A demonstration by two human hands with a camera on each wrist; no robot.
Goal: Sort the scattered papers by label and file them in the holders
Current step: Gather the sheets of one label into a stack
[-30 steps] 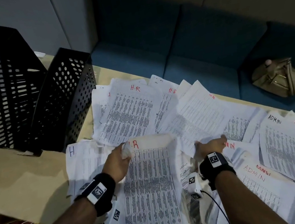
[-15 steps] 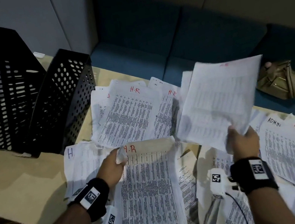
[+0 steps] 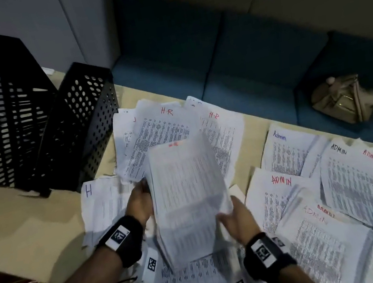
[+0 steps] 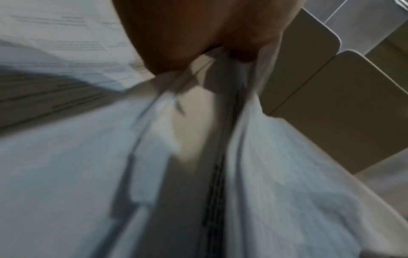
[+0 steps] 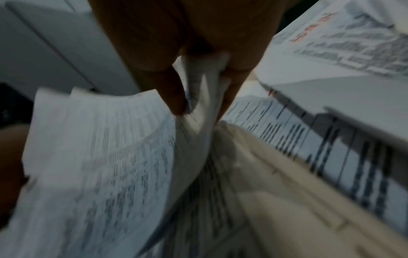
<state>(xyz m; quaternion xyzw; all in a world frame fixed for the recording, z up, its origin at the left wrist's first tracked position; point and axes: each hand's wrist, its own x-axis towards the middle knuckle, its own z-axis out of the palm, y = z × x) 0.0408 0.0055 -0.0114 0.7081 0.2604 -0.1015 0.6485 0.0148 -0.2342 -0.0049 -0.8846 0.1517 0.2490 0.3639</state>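
Printed sheets lie scattered over the tan table (image 3: 21, 225). Those marked H.R (image 3: 166, 130) lie at the back centre, those marked ADMIN (image 3: 286, 188) at the right. A raised sheet with a red label (image 3: 186, 191) stands tilted over the stack in front of me. My left hand (image 3: 141, 199) pinches papers (image 4: 154, 157) at the sheet's left edge. My right hand (image 3: 233, 217) pinches the sheet's lower right corner (image 5: 198, 97) between thumb and fingers. Two black perforated file holders (image 3: 9, 115) stand at the back left, apart from both hands.
A dark blue sofa (image 3: 228, 59) runs behind the table, with a beige bag (image 3: 345, 100) on its right seat. A sheet marked H (image 3: 96, 202) lies left of my left hand. Bare table shows at the left, in front of the holders.
My right hand lifted a sheet from the centre-right pile and swung it left, over the stack my left hand holds. ADMIN sheets beneath are now uncovered.
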